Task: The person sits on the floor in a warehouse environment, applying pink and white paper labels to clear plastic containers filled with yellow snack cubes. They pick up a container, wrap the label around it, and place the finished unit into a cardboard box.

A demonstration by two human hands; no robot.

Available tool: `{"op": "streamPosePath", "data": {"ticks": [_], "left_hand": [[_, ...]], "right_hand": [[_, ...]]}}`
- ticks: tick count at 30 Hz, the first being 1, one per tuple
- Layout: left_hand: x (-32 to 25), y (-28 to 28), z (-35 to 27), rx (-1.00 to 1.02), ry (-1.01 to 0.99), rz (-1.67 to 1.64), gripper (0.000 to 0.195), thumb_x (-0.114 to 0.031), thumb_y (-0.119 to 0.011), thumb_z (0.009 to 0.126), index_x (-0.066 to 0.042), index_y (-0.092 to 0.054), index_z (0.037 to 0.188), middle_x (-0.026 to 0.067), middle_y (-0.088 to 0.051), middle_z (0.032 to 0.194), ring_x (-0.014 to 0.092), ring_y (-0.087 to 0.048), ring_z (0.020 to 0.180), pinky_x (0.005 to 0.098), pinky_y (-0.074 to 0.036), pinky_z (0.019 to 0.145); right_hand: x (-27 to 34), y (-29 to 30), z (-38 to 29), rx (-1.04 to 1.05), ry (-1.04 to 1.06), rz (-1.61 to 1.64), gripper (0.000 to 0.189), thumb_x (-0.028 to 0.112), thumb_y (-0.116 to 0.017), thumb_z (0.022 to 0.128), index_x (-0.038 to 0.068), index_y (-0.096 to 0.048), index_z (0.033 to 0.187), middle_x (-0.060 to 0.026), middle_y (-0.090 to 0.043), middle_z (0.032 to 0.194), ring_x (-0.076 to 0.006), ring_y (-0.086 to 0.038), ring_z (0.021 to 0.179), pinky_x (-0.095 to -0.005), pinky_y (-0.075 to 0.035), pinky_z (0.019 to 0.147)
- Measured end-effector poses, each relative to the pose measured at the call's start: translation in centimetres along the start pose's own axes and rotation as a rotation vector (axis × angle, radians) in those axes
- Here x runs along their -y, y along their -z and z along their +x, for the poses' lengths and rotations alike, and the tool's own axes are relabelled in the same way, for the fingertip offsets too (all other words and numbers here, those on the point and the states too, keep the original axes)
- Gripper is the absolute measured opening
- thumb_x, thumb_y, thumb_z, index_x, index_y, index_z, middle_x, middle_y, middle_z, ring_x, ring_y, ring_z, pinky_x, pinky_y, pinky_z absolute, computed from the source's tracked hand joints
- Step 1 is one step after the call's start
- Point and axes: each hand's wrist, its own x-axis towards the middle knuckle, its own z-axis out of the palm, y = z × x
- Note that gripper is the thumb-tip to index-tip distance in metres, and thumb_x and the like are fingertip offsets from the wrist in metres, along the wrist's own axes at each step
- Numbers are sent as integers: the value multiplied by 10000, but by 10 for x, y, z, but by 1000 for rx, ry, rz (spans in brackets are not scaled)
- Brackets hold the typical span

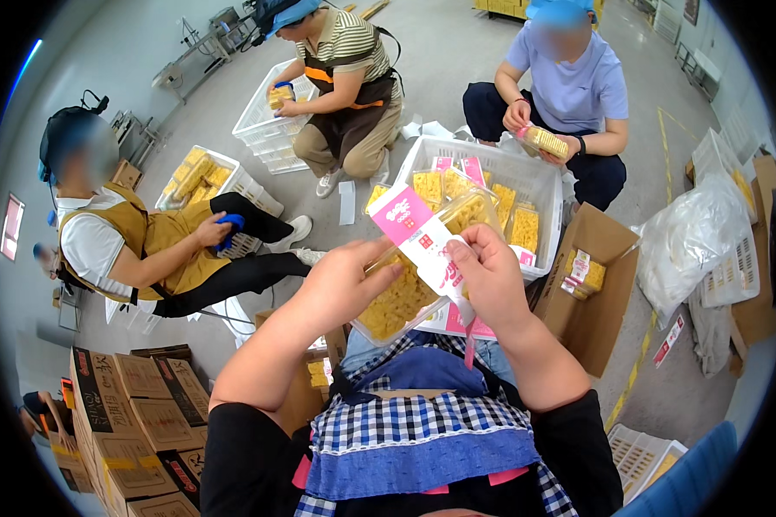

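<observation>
Above my lap I hold a clear plastic pack of yellow puffed cake (394,304), tilted. My left hand (355,278) grips its left side, thumb on top. A pink and white paper label strip (420,236) lies across the pack, and my right hand (488,271) pinches it between thumb and fingers. Its lower end hangs below my right hand. Under the pack, a sheet of pink and white labels (449,321) shows on my lap. Just beyond my hands is a white plastic crate (543,187) holding several yellow cake packs, some with labels.
An open cardboard box (604,329) with labelled packs stands right of the crate. Stacked cartons (149,420) rise at the lower left. A filled clear plastic bag (692,239) sits at right. Three people with crates work around me; one holds a cake pack (546,142).
</observation>
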Motion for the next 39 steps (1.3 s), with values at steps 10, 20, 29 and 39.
{"op": "streamPosePath", "data": {"ticks": [10, 20, 29, 39], "left_hand": [[7, -1, -3, -23, -20, -114, 319, -188, -616, 875, -24, -598, 1148, 182, -641, 934, 257, -624, 823, 343, -489, 726], [7, 0, -3, -20, -17, -109, 334, -166, -618, 884, -25, -583, 1184, 165, -647, 949, 185, -613, 823, 309, -484, 727], [11, -12, -5, -133, -19, -43, 324, -156, -625, 876, -29, -591, 1172, 167, -638, 916, 209, -624, 829, 313, -482, 749], [27, -8, -8, -108, 160, -489, 359, -164, -596, 904, -11, -556, 1227, 115, -644, 979, 142, -597, 879, 277, -470, 773]], "right_hand": [[-1, -8, -1, -23, 13, -35, 125, 122, -550, 927, 7, -532, 881, -4, -582, 729, -27, -497, 662, -208, -414, 579], [-5, -13, -1, -104, 82, -216, 170, 159, -584, 905, 1, -540, 858, -39, -593, 689, -61, -524, 616, -248, -429, 544], [8, -21, 4, -181, 197, -724, 429, 357, -692, 813, -20, -495, 868, -182, -621, 659, -304, -630, 590, -368, -473, 526], [9, -11, -6, -282, 162, -1006, 471, 418, -711, 780, 28, -456, 852, -144, -584, 587, -297, -602, 528, -378, -450, 474]]}}
